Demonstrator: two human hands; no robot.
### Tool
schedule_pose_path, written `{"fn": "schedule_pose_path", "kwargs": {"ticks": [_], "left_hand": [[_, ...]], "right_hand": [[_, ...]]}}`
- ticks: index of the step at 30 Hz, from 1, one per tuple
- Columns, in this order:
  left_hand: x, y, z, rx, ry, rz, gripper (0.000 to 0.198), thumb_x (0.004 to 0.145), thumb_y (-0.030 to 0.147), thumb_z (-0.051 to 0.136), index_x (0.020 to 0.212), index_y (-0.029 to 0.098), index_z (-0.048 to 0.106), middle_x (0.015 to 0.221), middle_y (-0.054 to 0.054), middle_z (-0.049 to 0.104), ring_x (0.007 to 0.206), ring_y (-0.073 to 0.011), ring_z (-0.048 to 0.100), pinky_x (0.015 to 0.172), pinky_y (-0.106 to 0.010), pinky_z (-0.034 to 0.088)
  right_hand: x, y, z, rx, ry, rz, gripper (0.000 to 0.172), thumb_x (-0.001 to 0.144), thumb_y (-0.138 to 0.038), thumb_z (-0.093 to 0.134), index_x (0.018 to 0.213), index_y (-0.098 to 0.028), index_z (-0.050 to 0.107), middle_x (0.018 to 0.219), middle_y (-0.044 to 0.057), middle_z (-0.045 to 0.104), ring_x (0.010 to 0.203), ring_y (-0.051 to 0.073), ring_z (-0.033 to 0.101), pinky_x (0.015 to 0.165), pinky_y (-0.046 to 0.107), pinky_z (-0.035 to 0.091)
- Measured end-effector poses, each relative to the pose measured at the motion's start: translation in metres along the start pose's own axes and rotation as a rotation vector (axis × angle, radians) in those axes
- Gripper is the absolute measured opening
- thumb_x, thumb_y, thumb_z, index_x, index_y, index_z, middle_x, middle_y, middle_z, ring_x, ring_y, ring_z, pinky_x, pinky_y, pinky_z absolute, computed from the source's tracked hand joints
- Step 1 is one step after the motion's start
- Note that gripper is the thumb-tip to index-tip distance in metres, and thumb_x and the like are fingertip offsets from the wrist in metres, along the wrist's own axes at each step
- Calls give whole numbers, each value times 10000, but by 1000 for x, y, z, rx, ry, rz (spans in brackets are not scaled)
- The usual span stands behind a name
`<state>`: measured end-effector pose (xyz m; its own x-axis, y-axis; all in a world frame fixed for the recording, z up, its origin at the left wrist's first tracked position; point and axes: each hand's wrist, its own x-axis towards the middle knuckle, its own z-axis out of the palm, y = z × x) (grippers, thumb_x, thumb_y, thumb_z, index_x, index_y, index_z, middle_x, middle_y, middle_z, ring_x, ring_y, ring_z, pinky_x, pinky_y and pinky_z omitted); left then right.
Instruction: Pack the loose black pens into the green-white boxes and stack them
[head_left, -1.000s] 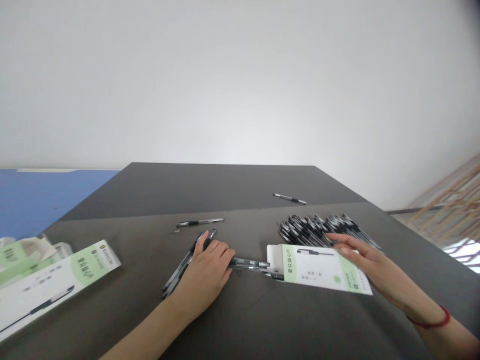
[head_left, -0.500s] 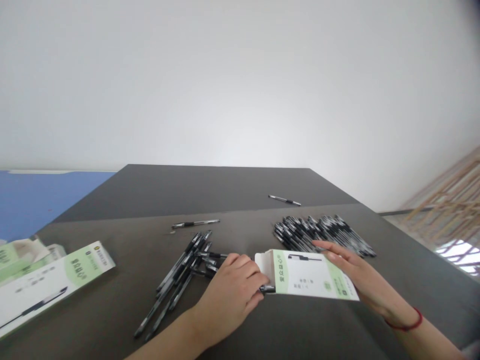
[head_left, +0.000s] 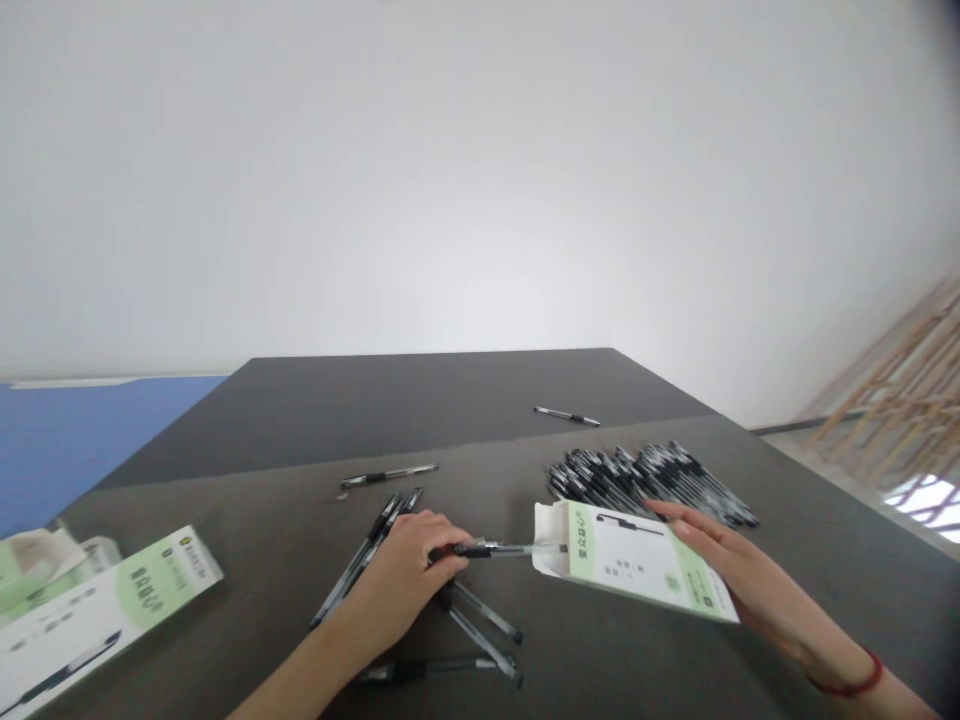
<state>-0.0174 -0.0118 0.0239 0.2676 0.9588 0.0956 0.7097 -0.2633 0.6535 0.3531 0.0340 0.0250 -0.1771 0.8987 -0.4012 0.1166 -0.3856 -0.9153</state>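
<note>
Gap left of pen heap (head_left: 645, 478), carton (head_left: 634, 560) in front

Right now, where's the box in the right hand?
In the head view, the box is right of centre, just nearer the camera than the big pen pile, its open end facing the left hand.

- has a left hand (head_left: 409, 558), bare all the way back to the wrist
- continues into a bare left forearm (head_left: 319, 650), slender and even in outline, cut off by the bottom edge of the view
- has a right hand (head_left: 724, 555), just as bare, with slim fingers (head_left: 691, 514)
- continues into a bare right forearm (head_left: 806, 625), also slender, running out at the lower right
- wears a thin red band (head_left: 855, 688) around the right forearm, close to the wrist
- circles it as a single narrow loop, dark red and plain in look
- shows too small to tell cord from beads
</note>
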Motion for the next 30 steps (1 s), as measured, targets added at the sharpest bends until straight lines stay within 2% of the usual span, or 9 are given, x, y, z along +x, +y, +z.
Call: {"fn": "schedule_pose_path", "kwargs": {"ticks": [6, 9, 12, 14, 17, 19, 21, 23, 30], "left_hand": [[2, -5, -13, -98, 63, -94, 198, 828, 257, 588, 933, 248, 755, 909, -8, 728, 900, -204, 630, 860, -306, 414], [4, -8, -23, -137, 101, -151, 232, 826, 284, 576, 969, 224, 748, 941, -18, 727, 916, -215, 635, 856, -305, 420], [7, -9, -28, -177, 96, -190, 272, 821, 333, 569, 992, 208, 741, 936, -17, 731, 902, -222, 643, 829, -298, 428], [7, -6, -27, -209, 59, -186, 269, 811, 349, 570, 958, 208, 746, 913, -8, 735, 890, -218, 648, 809, -285, 434], [6, 2, -21, -239, -8, -161, 237, 785, 329, 589, 902, 203, 752, 871, -1, 731, 859, -204, 652, 784, -268, 437], [3, 9, -17, -235, -32, -146, 216, 773, 293, 600, 896, 207, 756, 855, 4, 721, 831, -190, 645, 771, -261, 429], [1, 13, -17, -220, -39, -131, 214, 783, 269, 595, 916, 222, 757, 861, 9, 713, 821, -179, 636, 766, -256, 420], [0, 14, -22, -204, -34, -114, 220, 809, 272, 581, 941, 234, 753, 886, 9, 710, 847, -177, 634, 779, -255, 417], [-2, 2, -51, -101, 12, -73, 198, 828, 237, 609, 963, 260, 751, 868, 15, 711, 848, -175, 612, 826, -281, 386]], "right_hand": [[7, 24, -26, -50, -17, 18, 592, 831, -593, 607, 1305, -275, 447, 896, 63, 746, 743, 244, 704, 541, 293, 510], [14, 34, -17, -256, -58, -53, 530, 869, -623, 518, 1231, -236, 504, 889, 90, 728, 733, 263, 696, 555, 332, 525], [18, 29, 12, -564, 41, -392, 476, 879, -540, 545, 1223, -211, 536, 1121, 129, 675, 989, 300, 664, 830, 430, 549], [17, 16, 36, -752, 137, -686, 468, 895, -435, 567, 1306, -221, 503, 1345, 130, 553, 1231, 306, 535, 1046, 486, 428], [14, -7, 73, -957, 97, -995, 549, 918, -337, 575, 1428, -235, 400, 1445, 122, 455, 1328, 289, 428, 1094, 490, 372], [14, -18, 94, -1040, -34, -1105, 458, 939, -298, 561, 1381, -222, 468, 1324, 121, 563, 1213, 283, 515, 1018, 478, 428], [16, -23, 107, -1067, -149, -1137, 278, 973, -272, 505, 1228, -205, 593, 1094, 98, 668, 997, 258, 596, 892, 442, 477], [18, -24, 109, -1047, -206, -1107, 234, 998, -262, 454, 1110, -198, 649, 945, 75, 683, 862, 231, 598, 811, 401, 479], [22, -17, 71, -848, -188, -890, 261, 1024, -287, 408, 1091, -246, 658, 988, 41, 672, 924, 174, 612, 800, 281, 472]]}}
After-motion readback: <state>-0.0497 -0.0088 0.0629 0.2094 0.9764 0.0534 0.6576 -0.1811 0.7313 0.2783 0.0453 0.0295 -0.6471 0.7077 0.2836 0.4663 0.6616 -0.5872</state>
